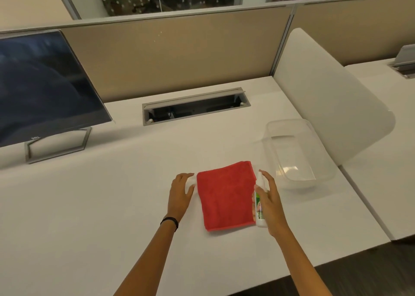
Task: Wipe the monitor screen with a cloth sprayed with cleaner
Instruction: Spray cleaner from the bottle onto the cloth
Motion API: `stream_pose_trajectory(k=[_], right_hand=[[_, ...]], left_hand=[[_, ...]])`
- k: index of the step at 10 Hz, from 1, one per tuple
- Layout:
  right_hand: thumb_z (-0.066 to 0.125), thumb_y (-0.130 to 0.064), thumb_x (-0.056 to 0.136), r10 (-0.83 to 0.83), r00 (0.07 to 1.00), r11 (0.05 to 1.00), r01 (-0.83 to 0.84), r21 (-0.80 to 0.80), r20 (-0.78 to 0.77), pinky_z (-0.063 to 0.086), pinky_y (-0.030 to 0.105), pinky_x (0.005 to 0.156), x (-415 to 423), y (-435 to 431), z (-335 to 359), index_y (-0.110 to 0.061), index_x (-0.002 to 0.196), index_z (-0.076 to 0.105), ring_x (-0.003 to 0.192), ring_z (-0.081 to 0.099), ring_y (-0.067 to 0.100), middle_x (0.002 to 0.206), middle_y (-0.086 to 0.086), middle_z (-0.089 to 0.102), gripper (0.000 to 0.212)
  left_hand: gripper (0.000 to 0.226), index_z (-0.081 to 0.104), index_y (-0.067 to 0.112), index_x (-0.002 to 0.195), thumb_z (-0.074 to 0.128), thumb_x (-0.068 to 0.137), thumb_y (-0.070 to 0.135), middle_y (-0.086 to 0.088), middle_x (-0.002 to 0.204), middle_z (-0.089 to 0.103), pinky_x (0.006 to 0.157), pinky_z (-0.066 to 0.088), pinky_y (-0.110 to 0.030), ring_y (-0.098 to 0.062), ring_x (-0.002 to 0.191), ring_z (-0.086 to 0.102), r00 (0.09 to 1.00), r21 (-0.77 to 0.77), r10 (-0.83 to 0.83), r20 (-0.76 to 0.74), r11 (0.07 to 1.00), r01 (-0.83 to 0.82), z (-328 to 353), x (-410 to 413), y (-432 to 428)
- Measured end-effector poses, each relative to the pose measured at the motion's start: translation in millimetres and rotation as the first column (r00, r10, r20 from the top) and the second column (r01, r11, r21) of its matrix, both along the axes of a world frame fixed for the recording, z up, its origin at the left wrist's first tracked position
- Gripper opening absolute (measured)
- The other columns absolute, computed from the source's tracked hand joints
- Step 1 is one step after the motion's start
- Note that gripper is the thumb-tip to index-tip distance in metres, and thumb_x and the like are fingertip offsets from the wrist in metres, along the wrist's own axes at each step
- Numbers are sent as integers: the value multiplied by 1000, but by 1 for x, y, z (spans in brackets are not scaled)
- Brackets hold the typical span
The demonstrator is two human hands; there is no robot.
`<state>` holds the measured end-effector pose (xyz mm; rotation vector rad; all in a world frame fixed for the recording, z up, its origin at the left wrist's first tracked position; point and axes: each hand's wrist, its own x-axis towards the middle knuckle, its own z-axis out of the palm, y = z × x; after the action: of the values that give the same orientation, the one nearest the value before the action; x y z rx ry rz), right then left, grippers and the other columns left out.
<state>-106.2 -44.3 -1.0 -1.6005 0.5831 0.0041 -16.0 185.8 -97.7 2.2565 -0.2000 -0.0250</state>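
Nozzle of the small white green-labelled plastic spray bottle [260, 206] points away from you, its long axis along the right edge of the folded red cloth [225, 194] on the white table [112, 206]. Your right hand [270, 203] curls its fingers round the bottle; your left hand [179, 194] rests by the cloth's left edge, fingers loosely spread.

My one view comes from the head camera, high over the near edge of the desk [101, 206], tilted forward and down. The red cloth [226, 194] lies close, just below the middle, with the left hand [179, 194] and right hand [269, 203] either side. Beyond the cloth the wide lens bows the partition [175, 55]; up-left, the frame edge cuts the monitor [45, 87].
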Motion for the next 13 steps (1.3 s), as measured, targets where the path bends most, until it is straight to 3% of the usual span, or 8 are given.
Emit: stream_pose_trajectory(k=[1, 2, 4, 6, 7, 8, 9, 13], right_hand=[[48, -24, 96, 177, 984, 931, -159, -328, 25, 48, 18, 48, -7, 1, -4, -36, 134, 36, 53, 55, 5, 70, -5, 58, 42], [46, -26, 96, 350, 936, 791, -303, -532, -12, 40, 9, 61, -15, 4, -14, -30, 141, 29, 67, 48, -1, 94, -10, 49, 48], [46, -27, 96, 408, 912, 723, -353, -593, -45, 53, 27, 81, -18, 5, -25, -30, 143, 27, 94, 60, 15, 127, 5, 57, 51], [46, -27, 96, 421, 907, 710, -348, -612, -27, 44, 20, 93, -16, 5, -31, -27, 142, 29, 117, 53, 10, 137, -8, 48, 49], [46, -27, 96, 412, 911, 699, -334, -632, -25, 40, 13, 87, -13, 5, -32, -27, 140, 32, 102, 51, -2, 118, -18, 51, 46], [44, -28, 96, 422, 906, 675, -338, -655, -33, 40, 3, 58, -13, 4, -35, -28, 131, 37, 70, 59, 2, 86, -10, 61, 35], [43, -28, 96, 429, 902, 662, -355, -661, -54, 40, 3, 50, -14, 3, -39, -27, 129, 37, 63, 58, 2, 79, -7, 59, 33], [43, -32, 95, 427, 904, 665, -309, -680, 7, 30, 10, 45, 8, -1, -25, -37, 123, 36, 44, 46, 1, 61, -14, 49, 29]], left_hand=[[28, 52, 22, 121, 51, 93, 19, 4, 124, 51, 96, 35, -22, -13, 114, 47, 1000, -10, 20, 4, 1000, -20, -5, -13, 2], [34, 46, 21, 127, 49, 94, 20, 2, 132, 48, 101, 32, -23, -16, 121, 43, 996, -4, 82, -26, 997, -82, -13, -27, 7], [54, 22, 16, 145, 44, 96, 21, -5, 154, 22, 118, 12, -37, -20, 143, 16, 976, 155, 195, -98, 972, -178, -33, -47, 36], [65, 0, 10, 146, 40, 97, 26, -8, 157, -7, 117, -6, -39, -22, 145, -8, 971, 288, 90, -221, 957, -23, -43, -46, 49], [68, -4, 7, 145, 40, 98, 28, -10, 156, -11, 117, -7, -40, -24, 144, -11, 965, 322, 76, -249, 947, 9, -42, -44, 49], [69, -5, 7, 145, 40, 97, 28, -11, 156, -11, 116, -8, -40, -25, 144, -11, 964, 323, 62, -258, 946, 25, -41, -43, 51], [69, -5, 7, 145, 40, 97, 28, -11, 156, -12, 116, -7, -40, -25, 144, -12, 964, 326, 58, -259, 945, 31, -41, -43, 51], [68, -5, 8, 145, 39, 98, 29, -9, 156, -11, 116, -8, -38, -23, 144, -12, 967, 327, 56, -249, 945, 29, -40, -45, 51]])
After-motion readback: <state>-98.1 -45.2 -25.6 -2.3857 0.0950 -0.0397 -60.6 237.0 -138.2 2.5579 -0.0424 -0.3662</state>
